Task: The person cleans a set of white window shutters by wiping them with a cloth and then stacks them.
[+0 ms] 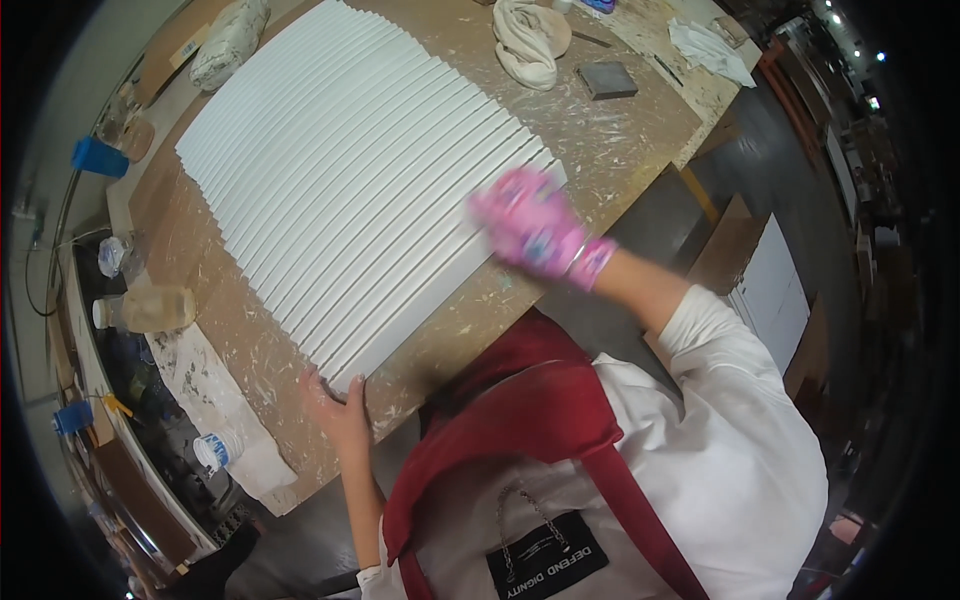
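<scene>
A row of long white slats (340, 150) lies side by side on the brown, paint-specked worktable (470, 320). My bare left hand (338, 405) is at the near left end of the row, its thumb and fingers around the end of the nearest slat. My right hand (528, 225), in a pink patterned glove, rests over the right end of the nearest slats. Motion smears its fingers, and whether anything is under the palm is hidden.
On the table's far right are a dark grey block (607, 80) and a cream cloth (527, 45). Along the left edge stand a yellowish jar (160, 309), a blue container (100, 157) and a white tub (218, 451). White panels (772, 280) lean beyond the table's right side.
</scene>
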The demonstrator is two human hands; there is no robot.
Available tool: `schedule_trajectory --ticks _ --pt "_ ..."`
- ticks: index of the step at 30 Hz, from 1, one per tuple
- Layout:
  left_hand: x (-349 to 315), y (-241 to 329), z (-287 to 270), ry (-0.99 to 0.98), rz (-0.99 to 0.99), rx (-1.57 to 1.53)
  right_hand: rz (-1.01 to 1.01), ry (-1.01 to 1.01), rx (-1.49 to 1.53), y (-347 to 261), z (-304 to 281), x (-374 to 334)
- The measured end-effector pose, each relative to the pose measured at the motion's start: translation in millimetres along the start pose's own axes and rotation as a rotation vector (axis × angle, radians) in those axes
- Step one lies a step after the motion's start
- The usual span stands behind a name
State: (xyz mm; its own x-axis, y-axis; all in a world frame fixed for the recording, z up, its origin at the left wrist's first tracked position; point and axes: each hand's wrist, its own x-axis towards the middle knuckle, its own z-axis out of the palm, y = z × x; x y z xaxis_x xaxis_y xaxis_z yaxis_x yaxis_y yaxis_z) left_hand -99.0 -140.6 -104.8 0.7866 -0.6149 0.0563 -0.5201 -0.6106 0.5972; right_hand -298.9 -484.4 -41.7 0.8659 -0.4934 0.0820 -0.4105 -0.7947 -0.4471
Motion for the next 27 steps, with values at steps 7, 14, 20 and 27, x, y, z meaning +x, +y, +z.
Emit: schedule_trajectory --ticks 7,14,20,27 --pt "-4 17 2 0.02 -0.016 0.031 -0.072 0.473 -0.325 91 -49 -19" --pt "1 15 -4 0.038 0.054 0.118 0.048 0.402 -0.462 76 -37 -2" --pt "0 14 3 0.076 0.048 0.0 -0.645 0.141 -0.049 -132 71 22" --pt "-3 17 4 0.151 0.09 -0.065 -0.514 0.15 -0.336 -78 35 63"
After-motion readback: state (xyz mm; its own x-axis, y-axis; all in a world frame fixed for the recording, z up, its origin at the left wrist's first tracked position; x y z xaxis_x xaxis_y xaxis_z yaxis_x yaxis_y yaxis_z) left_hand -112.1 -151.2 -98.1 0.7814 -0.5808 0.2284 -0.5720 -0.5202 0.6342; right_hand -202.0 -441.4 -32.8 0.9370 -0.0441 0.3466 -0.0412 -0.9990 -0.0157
